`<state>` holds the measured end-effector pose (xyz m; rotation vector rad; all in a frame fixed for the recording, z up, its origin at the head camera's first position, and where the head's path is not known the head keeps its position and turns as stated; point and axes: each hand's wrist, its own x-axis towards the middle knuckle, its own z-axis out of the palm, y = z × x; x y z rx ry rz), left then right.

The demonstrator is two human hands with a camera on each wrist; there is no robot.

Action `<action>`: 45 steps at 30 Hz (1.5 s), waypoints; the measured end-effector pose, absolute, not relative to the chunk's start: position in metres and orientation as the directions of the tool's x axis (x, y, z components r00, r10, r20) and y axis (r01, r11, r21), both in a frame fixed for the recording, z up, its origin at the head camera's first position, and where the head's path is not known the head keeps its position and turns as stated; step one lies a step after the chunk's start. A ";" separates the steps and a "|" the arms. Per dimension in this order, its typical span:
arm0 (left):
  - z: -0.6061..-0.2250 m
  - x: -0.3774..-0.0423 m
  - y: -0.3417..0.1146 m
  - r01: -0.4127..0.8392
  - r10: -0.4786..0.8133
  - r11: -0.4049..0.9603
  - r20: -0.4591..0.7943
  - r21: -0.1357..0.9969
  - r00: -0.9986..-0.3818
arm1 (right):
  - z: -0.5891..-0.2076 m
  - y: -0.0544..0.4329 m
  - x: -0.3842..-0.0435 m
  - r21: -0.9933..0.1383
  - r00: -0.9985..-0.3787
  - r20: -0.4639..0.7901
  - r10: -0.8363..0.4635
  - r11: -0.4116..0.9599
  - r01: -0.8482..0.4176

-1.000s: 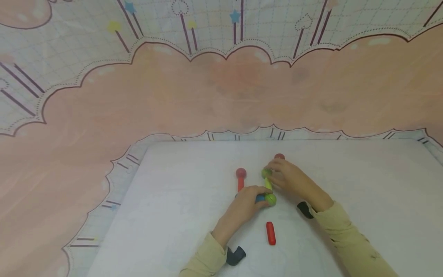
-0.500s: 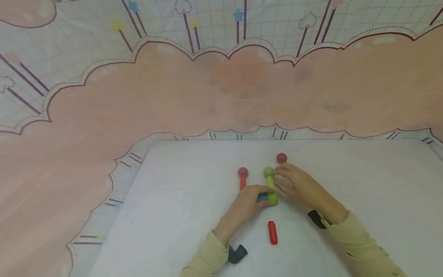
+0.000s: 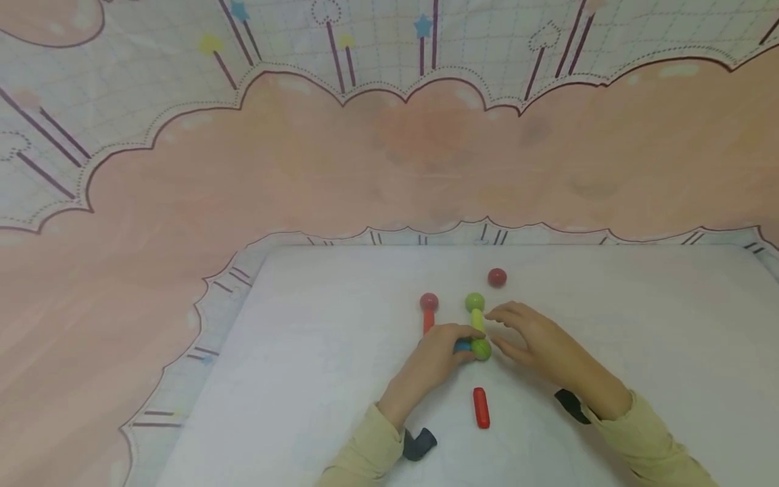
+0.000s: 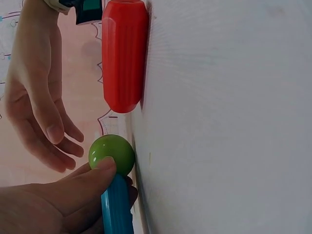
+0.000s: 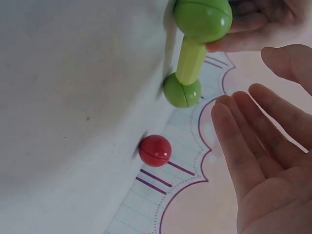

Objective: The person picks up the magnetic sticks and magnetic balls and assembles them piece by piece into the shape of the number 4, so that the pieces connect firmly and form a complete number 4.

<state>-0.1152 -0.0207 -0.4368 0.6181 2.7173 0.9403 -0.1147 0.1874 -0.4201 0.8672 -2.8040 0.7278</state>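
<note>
My left hand [image 3: 435, 352] pinches the near green ball [image 4: 112, 151] between thumb and fingers, right where a blue stick [image 4: 116, 207] joins it. From that ball a yellow-green stick [image 3: 477, 323] runs away to a second green ball [image 3: 475, 302]. A red stick [image 3: 429, 320] with a red ball [image 3: 429, 302] at its far end shows beyond my left hand, its near end hidden. My right hand [image 3: 541, 341] is just right of the yellow-green stick, fingers spread and relaxed, holding nothing; the right wrist view shows its palm bare.
A loose red ball [image 3: 497, 277] sits farther back, right of the far green ball. Nearer lies a loose red stick [image 3: 481, 408] on the white tabletop [image 3: 292, 379]. Dark wrist cameras [image 3: 420, 444] hang at both sleeves. A patterned cloth [image 3: 365, 155] covers the back.
My right hand has let go of the far green ball and drawn back to the right and nearer, uncovering the loose red ball. My left hand keeps its hold on the near green ball.
</note>
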 end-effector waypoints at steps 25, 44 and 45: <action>-0.435 -0.116 -0.021 0.341 0.464 0.693 -0.030 0.635 -0.885 | -0.431 0.191 -0.076 -0.416 -0.811 0.209 -0.546 0.701 -0.579; -0.436 -0.117 -0.022 0.333 0.452 0.709 -0.038 0.622 -0.891 | -0.442 0.185 -0.062 -0.639 -0.785 0.018 -0.619 0.597 -0.485; -0.436 -0.117 -0.022 0.334 0.453 0.709 -0.037 0.621 -0.891 | -0.443 0.185 -0.062 -0.638 -0.781 0.015 -0.624 0.596 -0.488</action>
